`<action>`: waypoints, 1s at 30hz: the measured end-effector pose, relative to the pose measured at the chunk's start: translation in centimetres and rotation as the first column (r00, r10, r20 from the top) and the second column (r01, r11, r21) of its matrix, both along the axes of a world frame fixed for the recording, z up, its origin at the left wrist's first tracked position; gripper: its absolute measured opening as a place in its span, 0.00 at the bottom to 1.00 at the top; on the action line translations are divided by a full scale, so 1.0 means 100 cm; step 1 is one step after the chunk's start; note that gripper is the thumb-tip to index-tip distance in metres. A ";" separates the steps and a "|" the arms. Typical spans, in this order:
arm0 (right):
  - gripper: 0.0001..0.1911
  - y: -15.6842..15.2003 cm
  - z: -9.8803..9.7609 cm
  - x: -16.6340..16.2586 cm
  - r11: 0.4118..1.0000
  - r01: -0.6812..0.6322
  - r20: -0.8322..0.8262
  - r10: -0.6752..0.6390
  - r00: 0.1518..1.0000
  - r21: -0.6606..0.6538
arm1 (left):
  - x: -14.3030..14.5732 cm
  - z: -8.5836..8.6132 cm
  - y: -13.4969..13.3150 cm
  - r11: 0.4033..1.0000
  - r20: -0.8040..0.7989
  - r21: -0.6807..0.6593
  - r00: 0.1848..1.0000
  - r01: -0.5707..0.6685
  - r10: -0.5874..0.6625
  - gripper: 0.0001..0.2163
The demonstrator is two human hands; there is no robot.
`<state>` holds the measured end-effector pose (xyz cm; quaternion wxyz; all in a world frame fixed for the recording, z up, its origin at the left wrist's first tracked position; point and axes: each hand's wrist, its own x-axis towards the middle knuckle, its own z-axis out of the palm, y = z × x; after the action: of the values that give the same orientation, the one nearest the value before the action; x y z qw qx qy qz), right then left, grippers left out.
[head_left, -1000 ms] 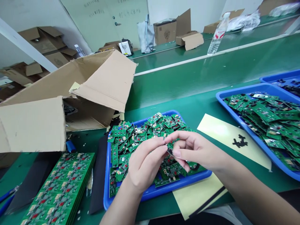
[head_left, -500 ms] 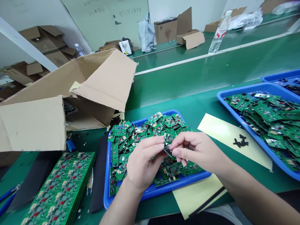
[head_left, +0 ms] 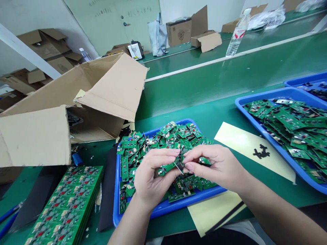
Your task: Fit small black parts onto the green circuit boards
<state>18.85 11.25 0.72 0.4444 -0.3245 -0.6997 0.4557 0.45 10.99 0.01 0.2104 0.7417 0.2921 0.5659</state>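
Above the pile of boards, my left hand [head_left: 150, 178] grips a small green circuit board [head_left: 180, 159] between thumb and fingers, holding it tilted. My right hand [head_left: 217, 166] is closed in a pinch at the right side of this board, with thumb and forefinger on a small black piece [head_left: 181, 165] against it. Part of the board is hidden by the fingers. Below both hands, a blue tray [head_left: 159, 212] holds a heap of similar boards [head_left: 127, 144] with red and cream components.
Stacked board panels [head_left: 63, 207] lie left of the tray, near blue-handled pliers [head_left: 10, 221]. An open cardboard box [head_left: 109, 85] stands behind. At right, black strips [head_left: 261, 152] lie on yellow paper [head_left: 230, 136], beside another blue tray [head_left: 255, 124] of boards. A water bottle [head_left: 237, 34] stands further back.
The board in my left hand has turned more upright, showing its face and lower edge. My right thumb and forefinger have come closer together against it.
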 end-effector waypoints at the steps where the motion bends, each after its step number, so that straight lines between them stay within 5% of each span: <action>1: 0.05 0.000 0.000 -0.001 0.998 0.018 0.008 -0.018 1.000 0.064 | 0.001 0.000 0.000 1.000 0.021 -0.014 1.000 0.009 -0.009 0.12; 6: 0.06 0.000 -0.005 -0.004 0.912 0.153 0.016 -0.171 0.985 0.382 | 0.006 0.001 -0.001 0.982 0.176 -0.150 0.980 0.116 -0.089 0.19; 15: 0.05 0.000 -0.007 -0.011 0.714 0.352 -0.049 -0.407 0.912 0.605 | 0.006 0.005 -0.001 0.910 0.229 -0.368 0.967 0.189 -0.108 0.17; 21: 0.05 0.003 -0.007 -0.010 0.698 0.389 -0.048 -0.454 0.890 0.602 | 0.006 0.006 -0.001 0.875 0.217 -0.428 0.965 0.228 -0.145 0.15; 30: 0.05 0.006 -0.010 -0.006 0.755 0.331 -0.001 -0.401 0.916 0.566 | 0.000 0.001 -0.002 0.748 0.269 -0.596 0.950 0.292 -0.156 0.12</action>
<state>18.24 11.86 -0.29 0.5565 -0.3388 -0.7496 0.1168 0.47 10.75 0.09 0.5409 0.5969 0.3496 0.4783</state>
